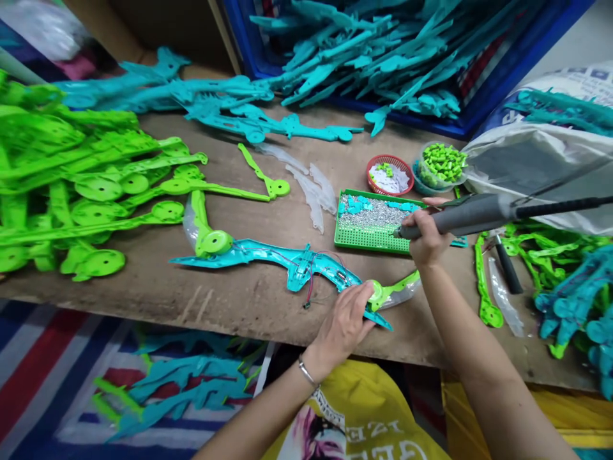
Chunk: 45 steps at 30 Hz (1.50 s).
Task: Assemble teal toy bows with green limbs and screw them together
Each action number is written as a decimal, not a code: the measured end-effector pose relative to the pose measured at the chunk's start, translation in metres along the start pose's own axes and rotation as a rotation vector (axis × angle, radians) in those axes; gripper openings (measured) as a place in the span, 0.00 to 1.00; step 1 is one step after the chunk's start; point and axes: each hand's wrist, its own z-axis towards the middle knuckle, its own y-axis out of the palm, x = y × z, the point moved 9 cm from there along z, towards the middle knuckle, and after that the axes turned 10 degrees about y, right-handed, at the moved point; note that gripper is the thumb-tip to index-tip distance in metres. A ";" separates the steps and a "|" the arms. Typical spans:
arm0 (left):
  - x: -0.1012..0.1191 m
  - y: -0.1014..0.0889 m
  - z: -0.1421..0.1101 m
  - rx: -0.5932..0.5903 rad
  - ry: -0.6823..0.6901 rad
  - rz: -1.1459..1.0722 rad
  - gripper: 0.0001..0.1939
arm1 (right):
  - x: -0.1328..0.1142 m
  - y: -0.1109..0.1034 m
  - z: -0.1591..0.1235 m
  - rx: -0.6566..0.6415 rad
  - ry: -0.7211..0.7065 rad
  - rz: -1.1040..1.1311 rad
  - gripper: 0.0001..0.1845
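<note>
A turquoise toy bow half [268, 252] lies across the bench, with red wires and small electronic parts showing in its middle. Green round-ended limbs with clear plastic pieces are fitted at both its ends. My left hand [345, 313] is closed over the right end of the bow, its fingertips by the green joint [378, 294]. In my right hand [426, 236] is a grey electric screwdriver [472, 216], its tip pointing left over a green perforated tray [352, 239]. Many small silver screws [378, 212] and turquoise bits lie in that tray.
Green parts [76, 172] are heaped at the left. Behind, a blue crate [345, 108] overflows with turquoise pieces. A red basket [390, 174] and a tub of green bits [441, 166] stand beyond the tray. A hammer [507, 265] and more parts lie at the right.
</note>
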 end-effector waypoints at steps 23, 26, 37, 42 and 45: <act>-0.002 0.001 0.000 -0.010 -0.020 -0.027 0.41 | 0.034 0.024 0.024 -0.055 0.063 -0.006 0.11; -0.001 0.002 0.000 -0.016 -0.017 -0.023 0.43 | 0.027 0.023 0.025 -0.058 0.034 0.006 0.12; -0.002 0.003 0.001 0.010 0.004 -0.098 0.46 | -0.052 0.000 -0.078 -0.321 0.151 0.134 0.11; -0.001 0.002 0.001 0.018 0.013 -0.078 0.48 | -0.038 -0.007 -0.116 -0.416 0.217 0.152 0.10; -0.001 0.000 0.002 0.020 0.014 -0.067 0.48 | -0.028 -0.009 -0.120 -0.415 0.217 0.151 0.11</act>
